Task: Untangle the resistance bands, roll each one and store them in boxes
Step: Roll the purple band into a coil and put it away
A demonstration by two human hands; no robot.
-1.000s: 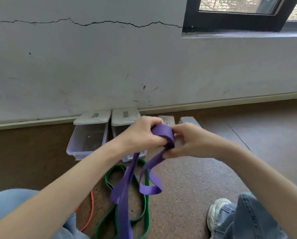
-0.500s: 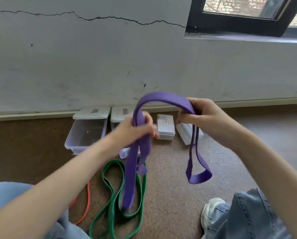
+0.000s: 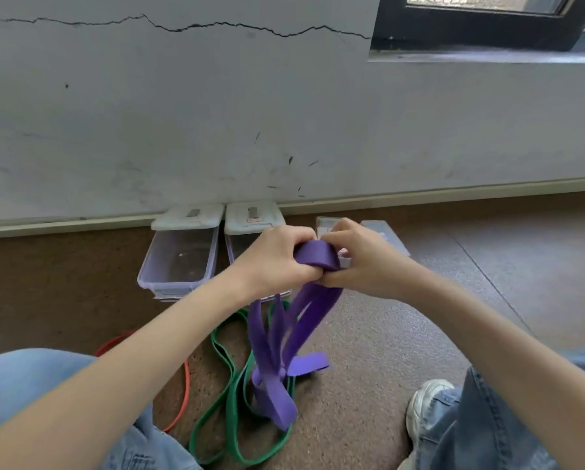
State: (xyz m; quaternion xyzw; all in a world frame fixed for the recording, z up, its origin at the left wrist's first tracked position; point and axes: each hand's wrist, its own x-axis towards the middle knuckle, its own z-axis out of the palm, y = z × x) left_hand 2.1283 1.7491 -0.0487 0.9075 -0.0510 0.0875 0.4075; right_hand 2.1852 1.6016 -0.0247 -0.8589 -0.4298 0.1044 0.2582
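Observation:
I hold a wide purple resistance band [image 3: 296,329] in front of me, folded over at the top. My left hand [image 3: 274,262] grips the fold from the left, and my right hand [image 3: 359,262] pinches it from the right; the two hands touch. Several purple strands hang down to the floor. A green band [image 3: 231,398] lies looped on the floor under them. A thin red band [image 3: 182,398] curves beside my left knee. Two clear open boxes [image 3: 179,262] [image 3: 242,242] stand by the wall.
Two small clear lids or boxes [image 3: 386,234] lie on the floor behind my right hand, partly hidden. The grey wall and skirting run across the back. My jeans-clad knees and a white shoe [image 3: 426,405] frame the brown floor in front.
My hands, spread apart half a second ago with the band arched between them, have come together over a fold. The hanging strands now bunch lower and touch the floor.

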